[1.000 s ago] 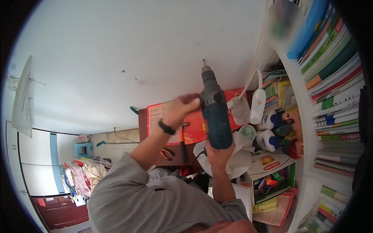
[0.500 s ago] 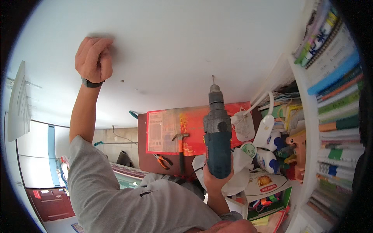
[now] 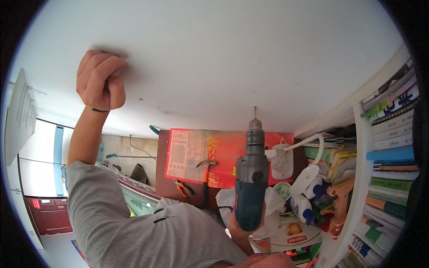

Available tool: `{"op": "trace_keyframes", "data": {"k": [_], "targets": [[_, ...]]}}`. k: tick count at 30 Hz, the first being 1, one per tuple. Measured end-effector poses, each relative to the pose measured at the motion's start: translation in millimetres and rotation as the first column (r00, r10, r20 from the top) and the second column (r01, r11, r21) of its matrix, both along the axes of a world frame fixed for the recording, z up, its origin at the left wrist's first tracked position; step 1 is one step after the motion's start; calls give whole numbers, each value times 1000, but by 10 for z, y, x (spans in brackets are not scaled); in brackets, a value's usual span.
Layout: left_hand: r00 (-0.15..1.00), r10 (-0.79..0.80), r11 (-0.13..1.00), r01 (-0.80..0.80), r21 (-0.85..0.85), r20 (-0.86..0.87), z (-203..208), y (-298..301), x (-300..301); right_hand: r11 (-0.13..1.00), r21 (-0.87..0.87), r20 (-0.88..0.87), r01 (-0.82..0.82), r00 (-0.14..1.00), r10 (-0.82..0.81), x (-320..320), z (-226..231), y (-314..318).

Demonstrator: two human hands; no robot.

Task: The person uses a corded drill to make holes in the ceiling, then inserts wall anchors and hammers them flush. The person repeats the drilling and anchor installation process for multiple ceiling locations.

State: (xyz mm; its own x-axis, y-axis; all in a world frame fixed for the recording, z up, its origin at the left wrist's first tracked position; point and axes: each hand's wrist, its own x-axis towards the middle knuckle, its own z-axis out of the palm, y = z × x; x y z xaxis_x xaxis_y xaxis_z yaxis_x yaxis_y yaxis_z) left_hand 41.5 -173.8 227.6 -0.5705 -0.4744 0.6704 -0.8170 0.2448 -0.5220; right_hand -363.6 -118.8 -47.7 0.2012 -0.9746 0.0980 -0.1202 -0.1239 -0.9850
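My right hand (image 3: pixel 238 228) grips a dark green and grey power drill (image 3: pixel 252 178) by its handle, mostly hidden behind the drill body. Its thin bit (image 3: pixel 255 111) points at the white wall (image 3: pixel 201 58); the tip appears to be at the surface, but I cannot tell if it has gone in. Higher up on the left, my left hand (image 3: pixel 100 80) is curled into a loose fist against the wall, with nothing visible in it. A dark wristband (image 3: pixel 98 110) shows below it. Small dark marks (image 3: pixel 140 99) dot the wall between the hands.
On a brown table (image 3: pixel 161 156) with a red printed sheet (image 3: pixel 223 172) lie a claw hammer (image 3: pixel 205 178) and orange-handled pliers (image 3: pixel 184 189). A white desk lamp (image 3: pixel 306 178), bottles (image 3: pixel 301 207) and a full bookshelf (image 3: pixel 364 134) crowd the right side.
The drill appears lower and slightly right in the picture, its bit still toward the wall. My left hand has shifted slightly left and down, still curled. The whole view has shifted a little.
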Motion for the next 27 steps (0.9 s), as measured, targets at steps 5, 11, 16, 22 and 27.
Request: {"op": "trace_keyframes", "data": {"k": [5, 11, 16, 22, 27], "targets": [[1000, 8, 1000, -8, 17, -10, -7, 16, -28, 984, 168, 19, -52, 999, 50, -75, 4, 18], [1000, -6, 1000, 6, 27, 13, 12, -11, -1, 1000, -24, 12, -5, 1000, 6, 33, 9, -35], [1000, -22, 1000, 22, 4, 9, -4, 12, 34, 994, 46, 69, 98, 992, -101, -24, -280, 53], [998, -44, 999, 44, 6, 55, 18, -16, 52, 999, 32, 85, -2, 996, -1, -14, -41, -21], [998, -58, 998, 57, 4, 28, 5, -5, 21, 997, -10, -236, -72, 969, 67, -73, -17, -2]]}}
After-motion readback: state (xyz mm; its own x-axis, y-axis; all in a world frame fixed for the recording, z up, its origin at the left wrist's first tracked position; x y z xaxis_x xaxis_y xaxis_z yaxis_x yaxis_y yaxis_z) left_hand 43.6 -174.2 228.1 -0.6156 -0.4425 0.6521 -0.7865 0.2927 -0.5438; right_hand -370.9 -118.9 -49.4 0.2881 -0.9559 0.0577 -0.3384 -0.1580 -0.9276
